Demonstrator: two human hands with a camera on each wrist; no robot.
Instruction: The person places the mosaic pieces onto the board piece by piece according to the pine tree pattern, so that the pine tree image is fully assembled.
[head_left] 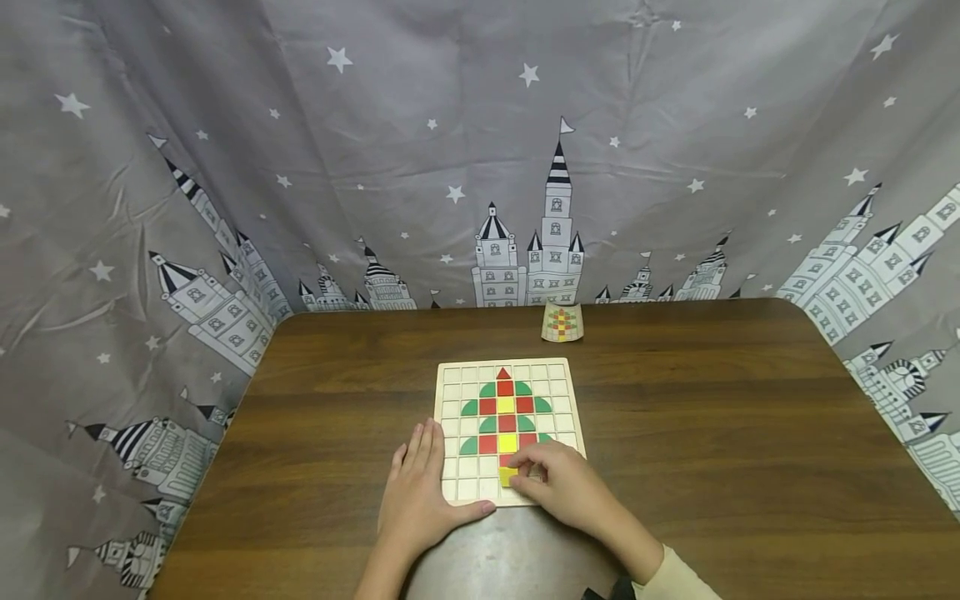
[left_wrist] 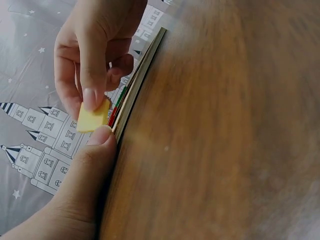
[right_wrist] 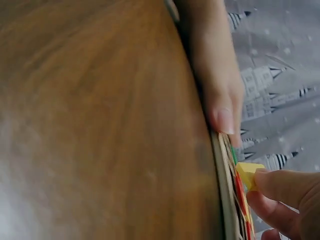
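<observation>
A pale wooden grid board lies on the table, with red, yellow and green pieces set in a tree-like pattern. My right hand pinches a yellow square tile between thumb and fingers, over the lower middle of the board. In the right wrist view, the same tile is tilted in the fingertips near the board's surface. My left hand rests at the board's lower left corner, its fingers straight along the left side and its thumb along the front edge.
A small pattern card with a matching picture stands near the table's back edge. The brown wooden table extends on both sides of the board. A grey curtain printed with castles and stars hangs behind it.
</observation>
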